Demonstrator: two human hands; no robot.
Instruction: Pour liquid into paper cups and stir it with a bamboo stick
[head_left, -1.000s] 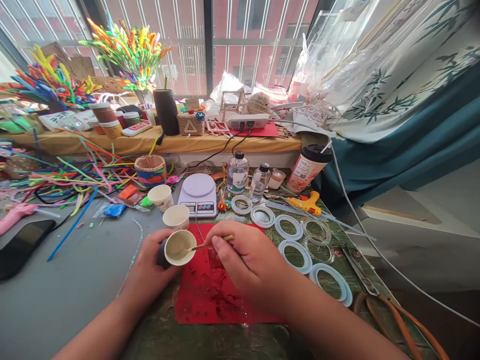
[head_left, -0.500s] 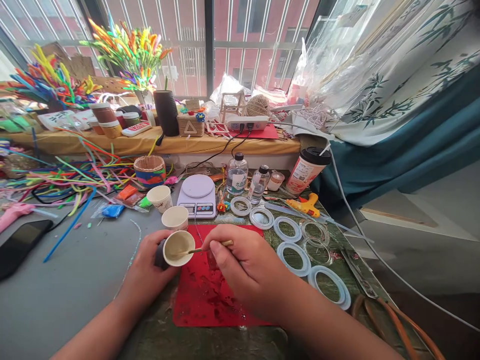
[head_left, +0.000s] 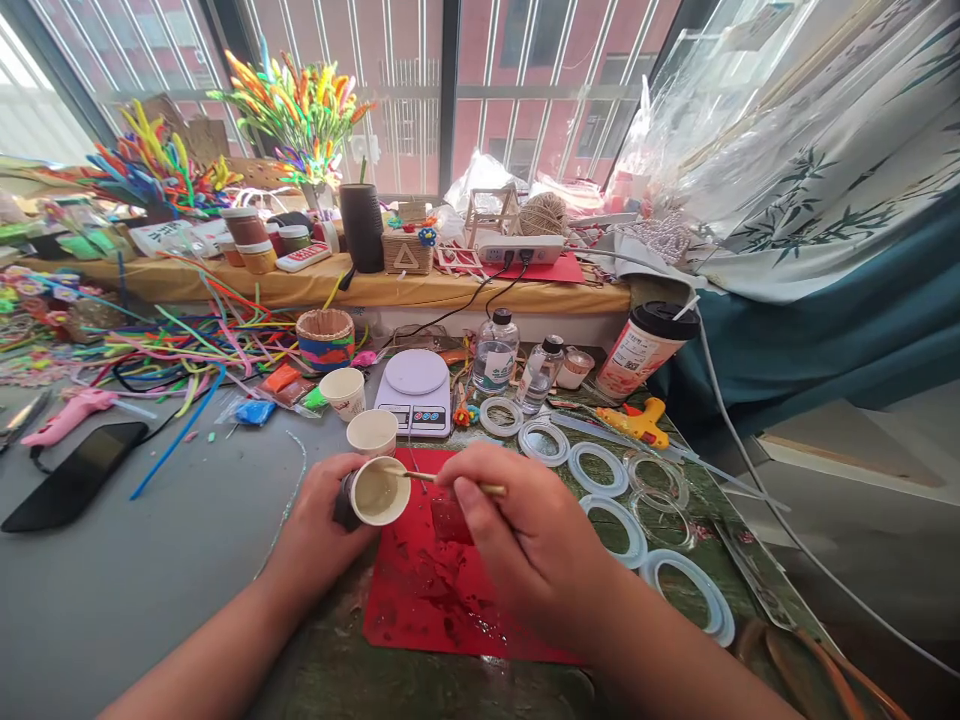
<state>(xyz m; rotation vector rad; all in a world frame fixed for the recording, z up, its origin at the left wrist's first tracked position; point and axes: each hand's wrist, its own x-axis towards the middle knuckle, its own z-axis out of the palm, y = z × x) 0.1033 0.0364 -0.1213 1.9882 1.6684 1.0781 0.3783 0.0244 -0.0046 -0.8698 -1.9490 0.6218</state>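
A paper cup [head_left: 381,515] with cloudy liquid inside is gripped around its side by my left hand [head_left: 322,510], tilted so its mouth faces me. Between the thumb and fingers of my right hand [head_left: 517,520] is a thin stir stick [head_left: 442,483], its far end at the cup's rim. Below both hands lies a red mat [head_left: 420,600] with wet, shiny spots. Two more paper cups stand just behind, a nearer one [head_left: 373,432] and a farther one [head_left: 343,392]. A white kitchen scale [head_left: 415,385] sits beside them.
Ring-shaped silicone molds [head_left: 598,470] line the right side, near a yellow glue gun [head_left: 637,422] and scissors [head_left: 810,660]. Clear bottles [head_left: 496,352] and a drink cup [head_left: 645,350] stand behind. At left are a phone [head_left: 75,475], pink glue gun [head_left: 71,415] and pipe cleaners [head_left: 180,345].
The view has turned a little left, shifting everything rightward. The stick's tip has moved from inside the cup to its upper right rim. Both hands keep their holds.
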